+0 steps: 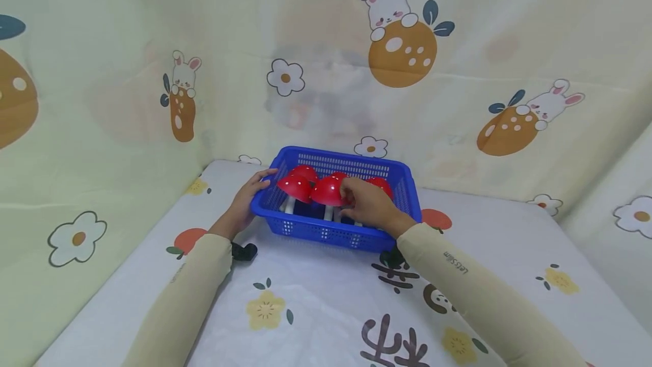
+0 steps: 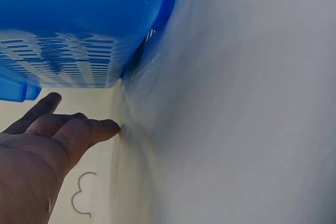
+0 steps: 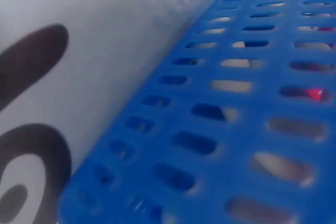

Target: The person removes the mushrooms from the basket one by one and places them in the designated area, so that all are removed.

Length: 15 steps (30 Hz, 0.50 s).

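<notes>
A blue plastic basket (image 1: 305, 225) with slotted walls holds several toy mushrooms with red, white-dotted caps and white stems. My left hand (image 1: 248, 196) is at the basket's left rim, its fingertips on the edge; in the left wrist view the fingers (image 2: 89, 131) reach out fairly straight along the basket's side. Over the right half of the basket, my right hand (image 1: 370, 204) has its fingers curled at the cap edge of the middle toy mushroom (image 1: 326, 191) and seems to pinch it. In the right wrist view only the slotted basket wall (image 3: 210, 114) shows, hiding the right hand.
The basket stands on a table with a white printed cloth (image 1: 295, 282), near its back edge. A cream curtain (image 1: 326, 112) with rabbit and flower prints hangs behind and at both sides. Dark straps (image 1: 244, 252) show at both wrists.
</notes>
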Tool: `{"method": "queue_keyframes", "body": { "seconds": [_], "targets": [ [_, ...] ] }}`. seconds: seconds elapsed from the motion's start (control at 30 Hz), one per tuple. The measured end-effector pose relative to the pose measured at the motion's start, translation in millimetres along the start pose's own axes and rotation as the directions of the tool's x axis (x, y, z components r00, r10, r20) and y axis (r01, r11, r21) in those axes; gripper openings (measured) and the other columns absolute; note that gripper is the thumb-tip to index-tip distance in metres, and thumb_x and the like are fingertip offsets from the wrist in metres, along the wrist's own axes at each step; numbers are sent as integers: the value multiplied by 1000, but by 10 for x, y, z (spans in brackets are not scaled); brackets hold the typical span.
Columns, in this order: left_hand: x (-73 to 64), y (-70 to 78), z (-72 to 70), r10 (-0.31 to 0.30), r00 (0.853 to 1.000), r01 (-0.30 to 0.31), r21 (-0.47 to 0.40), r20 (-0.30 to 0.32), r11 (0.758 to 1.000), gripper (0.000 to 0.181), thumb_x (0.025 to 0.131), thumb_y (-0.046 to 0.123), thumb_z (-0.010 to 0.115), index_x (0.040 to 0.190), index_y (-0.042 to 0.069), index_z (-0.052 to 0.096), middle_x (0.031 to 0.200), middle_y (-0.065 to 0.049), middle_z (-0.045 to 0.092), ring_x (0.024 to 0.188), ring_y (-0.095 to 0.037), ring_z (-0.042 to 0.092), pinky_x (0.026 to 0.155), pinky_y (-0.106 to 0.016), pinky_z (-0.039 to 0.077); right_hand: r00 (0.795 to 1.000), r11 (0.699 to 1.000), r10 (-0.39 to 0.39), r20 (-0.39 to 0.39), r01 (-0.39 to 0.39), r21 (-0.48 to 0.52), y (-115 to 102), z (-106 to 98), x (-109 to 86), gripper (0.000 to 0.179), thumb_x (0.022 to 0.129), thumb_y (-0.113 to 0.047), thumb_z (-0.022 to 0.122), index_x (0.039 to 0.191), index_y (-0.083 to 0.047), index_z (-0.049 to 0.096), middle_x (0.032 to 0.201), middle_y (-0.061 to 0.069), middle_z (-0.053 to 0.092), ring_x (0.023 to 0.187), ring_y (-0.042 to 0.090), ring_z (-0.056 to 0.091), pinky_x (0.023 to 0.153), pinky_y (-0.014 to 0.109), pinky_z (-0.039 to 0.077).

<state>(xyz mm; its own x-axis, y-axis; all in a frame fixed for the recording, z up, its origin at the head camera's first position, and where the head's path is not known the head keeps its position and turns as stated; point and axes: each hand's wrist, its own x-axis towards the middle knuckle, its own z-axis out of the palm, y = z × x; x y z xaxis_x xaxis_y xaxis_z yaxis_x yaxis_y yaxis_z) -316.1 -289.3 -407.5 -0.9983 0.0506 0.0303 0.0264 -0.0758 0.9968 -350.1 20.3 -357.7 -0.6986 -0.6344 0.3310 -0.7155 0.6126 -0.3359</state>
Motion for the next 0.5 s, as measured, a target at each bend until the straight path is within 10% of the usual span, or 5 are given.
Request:
{"method": "queue_keyframes", "body": {
  "seconds": [0.5],
  "targets": [
    [0, -5, 16, 3, 1000, -3, -4, -5, 1000, 44, 104, 30, 38, 148, 26, 39, 161, -11, 26, 141, -39, 38, 112, -54, 38, 964, 985, -84, -252, 41, -170, -11, -5, -47, 15, 82, -15, 80, 93, -11, 70, 93, 4, 69, 86, 19, 70, 78, 31, 61]
  ]
}}
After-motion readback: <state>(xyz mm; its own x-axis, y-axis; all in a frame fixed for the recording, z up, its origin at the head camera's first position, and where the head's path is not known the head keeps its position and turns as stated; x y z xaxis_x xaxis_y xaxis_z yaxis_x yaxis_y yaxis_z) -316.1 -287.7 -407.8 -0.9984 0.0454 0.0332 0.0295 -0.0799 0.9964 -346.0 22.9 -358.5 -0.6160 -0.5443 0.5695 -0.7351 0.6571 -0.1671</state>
